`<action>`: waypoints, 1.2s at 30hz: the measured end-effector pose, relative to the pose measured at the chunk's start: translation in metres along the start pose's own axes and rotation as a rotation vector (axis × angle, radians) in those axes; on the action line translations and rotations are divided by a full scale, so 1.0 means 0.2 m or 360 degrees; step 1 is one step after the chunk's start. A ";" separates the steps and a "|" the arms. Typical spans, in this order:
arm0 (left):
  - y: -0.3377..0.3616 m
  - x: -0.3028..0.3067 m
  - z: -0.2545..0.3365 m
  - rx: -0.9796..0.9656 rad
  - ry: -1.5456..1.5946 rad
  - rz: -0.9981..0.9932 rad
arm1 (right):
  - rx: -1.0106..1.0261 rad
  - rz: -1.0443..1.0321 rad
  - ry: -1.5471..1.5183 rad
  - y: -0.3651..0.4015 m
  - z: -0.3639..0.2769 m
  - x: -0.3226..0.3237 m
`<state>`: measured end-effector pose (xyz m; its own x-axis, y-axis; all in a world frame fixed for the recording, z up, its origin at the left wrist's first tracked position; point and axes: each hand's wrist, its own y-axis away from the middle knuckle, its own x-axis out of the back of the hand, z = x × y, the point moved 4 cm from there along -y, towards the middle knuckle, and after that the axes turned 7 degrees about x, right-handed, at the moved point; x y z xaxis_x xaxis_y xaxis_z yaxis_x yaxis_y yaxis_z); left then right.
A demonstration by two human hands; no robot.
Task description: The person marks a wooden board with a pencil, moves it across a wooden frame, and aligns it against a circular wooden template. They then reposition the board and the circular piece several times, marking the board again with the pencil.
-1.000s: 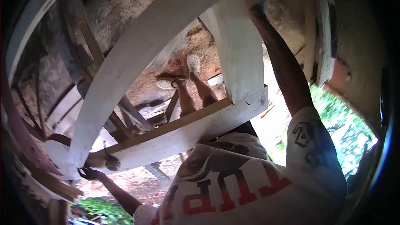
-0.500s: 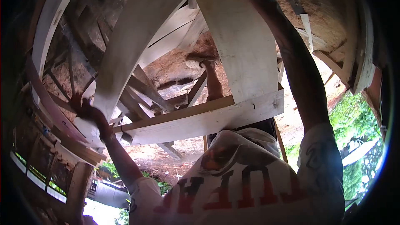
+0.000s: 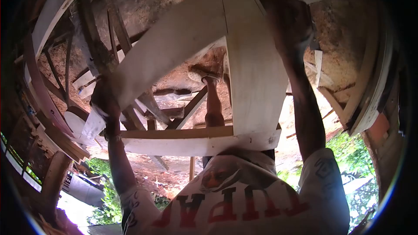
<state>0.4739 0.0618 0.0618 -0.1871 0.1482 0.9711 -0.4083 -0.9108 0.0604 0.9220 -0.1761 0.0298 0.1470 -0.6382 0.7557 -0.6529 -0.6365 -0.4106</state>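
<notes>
My left hand (image 3: 105, 100) is closed around the lower left end of a long pale wooden board (image 3: 167, 39). That board slants up to the right and meets a wide upright board (image 3: 252, 61) along a thin dark seam. My right hand (image 3: 297, 30) is at the right edge of the wide board, high in view. It is dark and smeared, so its fingers cannot be made out. Across the front, close to my waist, runs a horizontal wooden beam (image 3: 183, 146). The wide board's lower end rests against this beam.
Dark timber pieces (image 3: 148, 109) lie crossed below the boards. Curved planks (image 3: 370, 78) stand at the right, and more stacked planks (image 3: 58, 137) at the left. A person's foot (image 3: 198, 76) is on the brown ground beyond the beam.
My left hand, spread open at the left before, has moved right and closed on the slanted board. That board now slopes lower across the view. My right hand has come lower in view.
</notes>
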 end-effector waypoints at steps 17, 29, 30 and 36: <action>0.01 -0.01 -0.08 0.0061 -0.0077 -0.0153 | -0.0427 -0.0398 -0.0202 0.00 0.04 -0.02; -0.02 -0.02 -0.02 0.0078 0.0188 -0.0214 | -0.0420 -0.0223 -0.0446 0.00 0.04 -0.05; -0.02 -0.01 -0.02 0.0069 0.0202 -0.0209 | -0.0418 -0.0265 -0.0427 0.00 0.04 -0.05; -0.03 -0.02 0.02 0.0116 0.0115 -0.0159 | -0.0408 -0.0387 -0.0323 -0.01 0.04 -0.02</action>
<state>0.4801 0.0665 0.0589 -0.2133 0.2645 0.9405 -0.3625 -0.9154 0.1752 0.9276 -0.1755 0.0226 0.4468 -0.5714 0.6884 -0.7414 -0.6672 -0.0725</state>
